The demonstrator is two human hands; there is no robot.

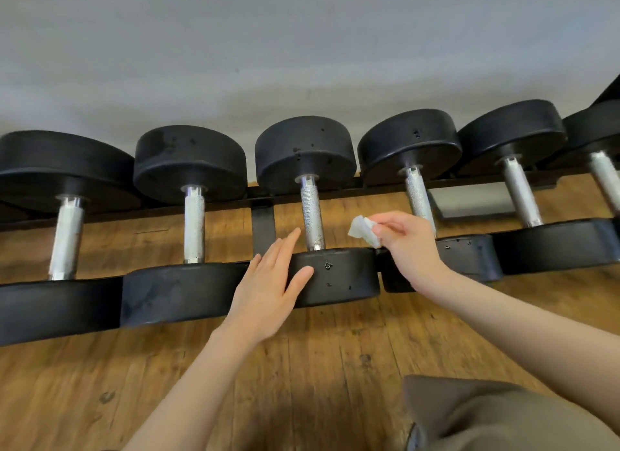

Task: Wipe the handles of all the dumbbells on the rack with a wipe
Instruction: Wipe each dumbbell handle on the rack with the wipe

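Right hand (407, 246) pinches a crumpled white wipe (362, 229) just beside the middle dumbbell's knurled handle (312, 215); left hand (268, 289) lies flat and open on its near head (339, 277).

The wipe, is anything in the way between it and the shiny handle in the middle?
Nothing visible. The wipe, pinched in the right hand, sits just right of the middle handle with only open air between. The left hand rests on the other side.

No text, number, brand or label is showing legibly anywhere. The near head of the middle dumbbell (335, 277), at about 6 o'clock from its handle, is carrying only small pits and one tiny mark too small to read.
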